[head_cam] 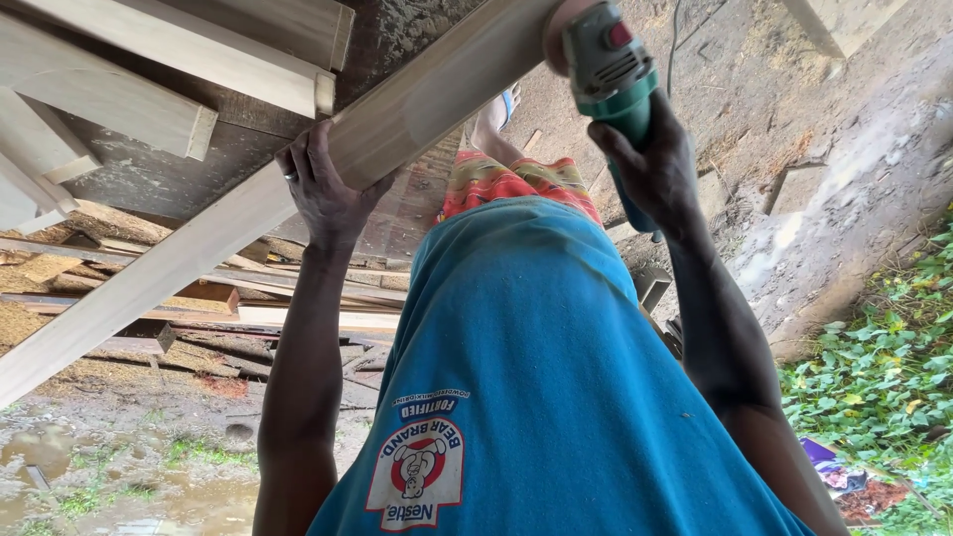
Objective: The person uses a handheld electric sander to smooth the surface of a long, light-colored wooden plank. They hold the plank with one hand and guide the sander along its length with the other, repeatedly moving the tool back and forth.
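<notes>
Two hands: left hand (328, 194) fingers (298, 164) over plank (199, 243), right hand (650, 169) gripping grinder (608, 65).

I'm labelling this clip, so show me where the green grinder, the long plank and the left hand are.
green grinder (608, 62), head view, on its green body.
long plank (199, 243), head view, on its pale broad face.
left hand (326, 194), head view, on the back of the hand.

place: open-air woodworking yard | evidence: pale sawn timber planks (169, 74) lay stacked on a dark, worn wooden bench (179, 169) | offcuts and sawdust piles (40, 268) sat below | bare dirt ground (754, 109) with green leafy weeds (884, 367) | a green angle grinder (611, 74) was in use
</notes>
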